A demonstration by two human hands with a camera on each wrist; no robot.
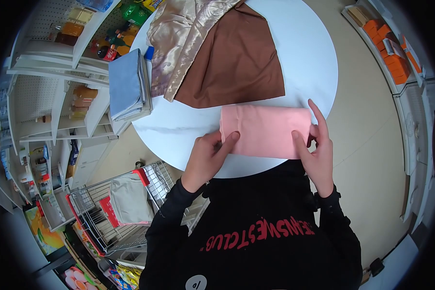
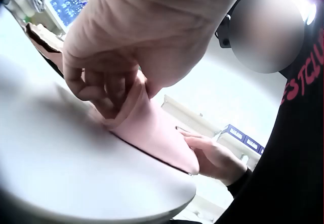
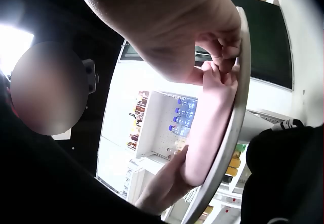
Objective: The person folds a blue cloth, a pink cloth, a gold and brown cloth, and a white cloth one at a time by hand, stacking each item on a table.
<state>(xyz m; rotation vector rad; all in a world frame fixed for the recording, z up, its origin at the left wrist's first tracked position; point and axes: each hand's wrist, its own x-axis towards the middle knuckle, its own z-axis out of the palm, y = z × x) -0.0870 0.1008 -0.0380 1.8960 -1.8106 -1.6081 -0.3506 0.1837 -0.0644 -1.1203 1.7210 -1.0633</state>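
A pink folded cloth (image 1: 266,133) lies along the near edge of the round white table (image 1: 311,48). My left hand (image 1: 207,159) grips its left end, thumb on top and fingers curled beneath. At the other end my right hand (image 1: 320,157) pinches the cloth, its thumb on top and the index finger stretched out past the edge. The left wrist view shows the pink cloth (image 2: 152,128) with its layers gathered between thumb and fingers. Seen from the right wrist, the pink cloth (image 3: 210,128) has a bunched, creased end under the right fingers.
Just beyond lies a brown cloth (image 1: 237,63) beside a shiny gold cloth (image 1: 174,29). A stack of folded blue-grey fabric (image 1: 125,82) sits at the table's left edge. Below left stands a shopping cart (image 1: 89,203) holding a grey-green cloth (image 1: 129,198). Shelves (image 1: 58,63) with bottles line the left.
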